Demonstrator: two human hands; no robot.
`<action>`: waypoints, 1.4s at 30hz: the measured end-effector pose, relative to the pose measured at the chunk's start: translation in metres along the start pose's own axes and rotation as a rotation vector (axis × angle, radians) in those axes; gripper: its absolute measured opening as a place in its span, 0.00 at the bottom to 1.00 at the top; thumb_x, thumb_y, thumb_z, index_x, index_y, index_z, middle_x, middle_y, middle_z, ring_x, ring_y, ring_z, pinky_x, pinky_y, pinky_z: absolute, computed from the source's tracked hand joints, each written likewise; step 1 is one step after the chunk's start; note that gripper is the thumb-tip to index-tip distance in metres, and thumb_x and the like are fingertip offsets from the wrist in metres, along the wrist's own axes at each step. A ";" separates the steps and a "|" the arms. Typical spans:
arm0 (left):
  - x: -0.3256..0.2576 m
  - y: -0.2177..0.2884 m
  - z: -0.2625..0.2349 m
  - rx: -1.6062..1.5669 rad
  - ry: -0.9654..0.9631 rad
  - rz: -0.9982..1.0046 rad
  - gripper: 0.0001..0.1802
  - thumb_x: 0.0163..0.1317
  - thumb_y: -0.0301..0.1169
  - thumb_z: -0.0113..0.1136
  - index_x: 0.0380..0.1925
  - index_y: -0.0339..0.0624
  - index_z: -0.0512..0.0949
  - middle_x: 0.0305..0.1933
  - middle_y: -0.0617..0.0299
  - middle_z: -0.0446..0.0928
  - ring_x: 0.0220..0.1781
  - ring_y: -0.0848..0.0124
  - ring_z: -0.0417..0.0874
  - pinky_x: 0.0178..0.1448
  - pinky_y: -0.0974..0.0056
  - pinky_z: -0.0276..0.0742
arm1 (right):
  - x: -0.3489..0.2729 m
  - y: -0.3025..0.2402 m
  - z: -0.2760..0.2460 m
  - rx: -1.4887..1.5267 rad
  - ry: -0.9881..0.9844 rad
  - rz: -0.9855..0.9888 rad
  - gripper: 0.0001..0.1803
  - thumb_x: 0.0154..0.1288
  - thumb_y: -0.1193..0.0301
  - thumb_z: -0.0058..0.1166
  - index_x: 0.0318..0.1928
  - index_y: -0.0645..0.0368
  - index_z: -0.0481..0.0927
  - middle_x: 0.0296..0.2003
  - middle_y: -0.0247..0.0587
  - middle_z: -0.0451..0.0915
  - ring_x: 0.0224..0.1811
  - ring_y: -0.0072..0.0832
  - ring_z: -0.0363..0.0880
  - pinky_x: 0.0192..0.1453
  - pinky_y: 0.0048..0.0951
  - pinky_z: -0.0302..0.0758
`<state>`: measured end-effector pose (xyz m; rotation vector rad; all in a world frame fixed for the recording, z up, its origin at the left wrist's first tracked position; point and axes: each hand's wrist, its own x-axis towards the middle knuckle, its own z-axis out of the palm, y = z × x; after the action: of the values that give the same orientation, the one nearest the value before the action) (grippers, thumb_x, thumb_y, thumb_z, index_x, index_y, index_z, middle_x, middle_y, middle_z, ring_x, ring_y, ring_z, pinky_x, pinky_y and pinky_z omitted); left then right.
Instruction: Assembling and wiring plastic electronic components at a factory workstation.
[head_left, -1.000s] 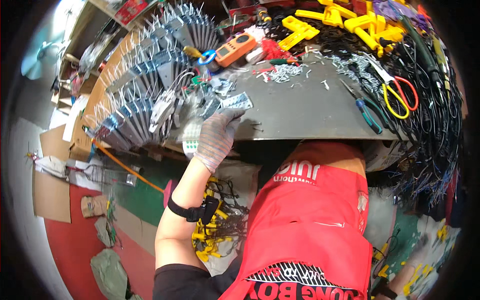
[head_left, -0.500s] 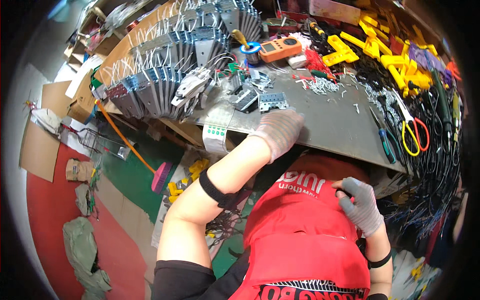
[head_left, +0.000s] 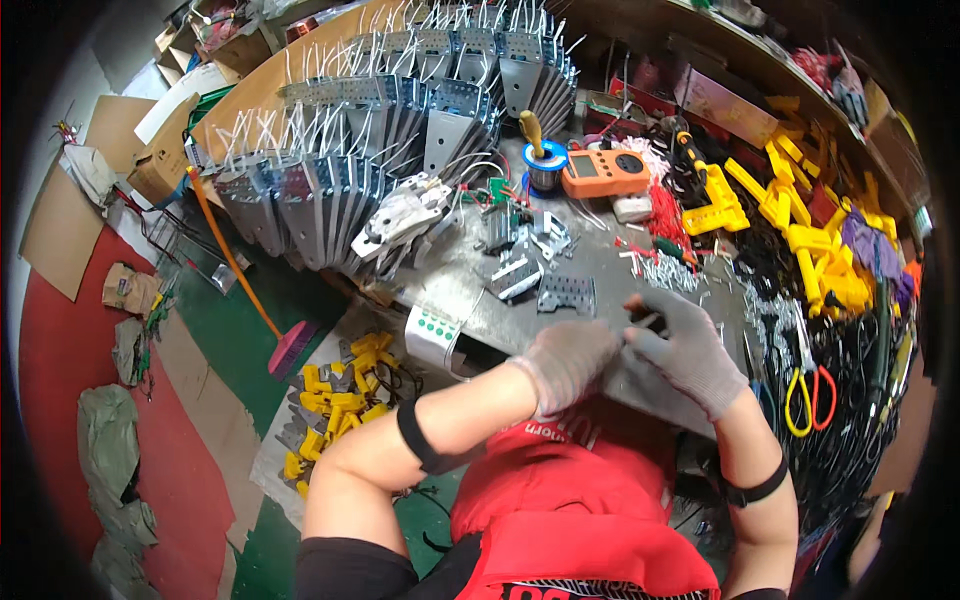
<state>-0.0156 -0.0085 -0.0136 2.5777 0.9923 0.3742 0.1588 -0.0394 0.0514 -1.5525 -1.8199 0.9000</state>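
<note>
Both my hands wear grey knitted gloves and meet over the front edge of the metal worktable (head_left: 480, 318). My left hand (head_left: 570, 365) is closed, its fingers curled towards the right hand. My right hand (head_left: 688, 352) is bent in a pinch just beside it, with a dark gap between thumb and fingers. Whatever lies between the fingertips is hidden or too small to name. Just beyond the left hand lies a grey perforated metal plate (head_left: 566, 294). A similar metal piece (head_left: 515, 277) rests next to it, and a white bundle (head_left: 405, 216) sits farther left.
Fanned metal plates (head_left: 335, 205) with white wires stand at the back left. Behind the hands are a solder spool (head_left: 545, 172) and an orange multimeter (head_left: 605, 173). Yellow plastic parts (head_left: 835, 265), scissors (head_left: 812, 388) and black cables (head_left: 850, 440) crowd the right. A broom (head_left: 292, 348) leans at left.
My right hand has risen from beside my red apron to the table edge, next to the left hand. The left hand has turned towards it. The view has shifted too.
</note>
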 end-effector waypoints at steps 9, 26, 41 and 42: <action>-0.017 -0.013 -0.004 -0.612 0.235 -0.089 0.06 0.55 0.31 0.57 0.27 0.41 0.74 0.28 0.57 0.72 0.31 0.60 0.76 0.33 0.59 0.73 | 0.089 0.003 0.028 -0.455 -0.354 -0.002 0.22 0.55 0.63 0.61 0.48 0.60 0.74 0.39 0.57 0.77 0.40 0.53 0.79 0.42 0.47 0.76; -0.009 0.036 -0.195 -1.790 0.232 -0.921 0.23 0.62 0.42 0.59 0.52 0.39 0.75 0.45 0.60 0.80 0.42 0.76 0.80 0.40 0.75 0.75 | 0.094 -0.080 -0.046 0.094 -0.588 -0.022 0.18 0.58 0.62 0.58 0.45 0.61 0.78 0.35 0.41 0.81 0.41 0.29 0.78 0.49 0.32 0.74; 0.003 -0.111 -0.429 -1.559 0.986 -0.673 0.14 0.63 0.31 0.60 0.45 0.34 0.76 0.34 0.59 0.81 0.29 0.77 0.80 0.24 0.78 0.73 | 0.144 -0.101 -0.149 0.624 -0.219 0.483 0.15 0.60 0.68 0.53 0.44 0.65 0.78 0.30 0.37 0.80 0.27 0.23 0.77 0.33 0.24 0.76; 0.006 -0.119 -0.436 -1.543 1.010 -0.644 0.14 0.63 0.31 0.60 0.45 0.34 0.76 0.34 0.60 0.81 0.28 0.78 0.79 0.24 0.78 0.72 | 0.158 -0.118 -0.157 0.631 -0.167 0.412 0.15 0.60 0.67 0.54 0.43 0.65 0.78 0.30 0.38 0.80 0.27 0.24 0.78 0.32 0.23 0.76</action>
<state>-0.2406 0.1770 0.3317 0.5653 1.0135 1.5082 0.1871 0.1246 0.2408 -1.4680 -1.1404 1.6463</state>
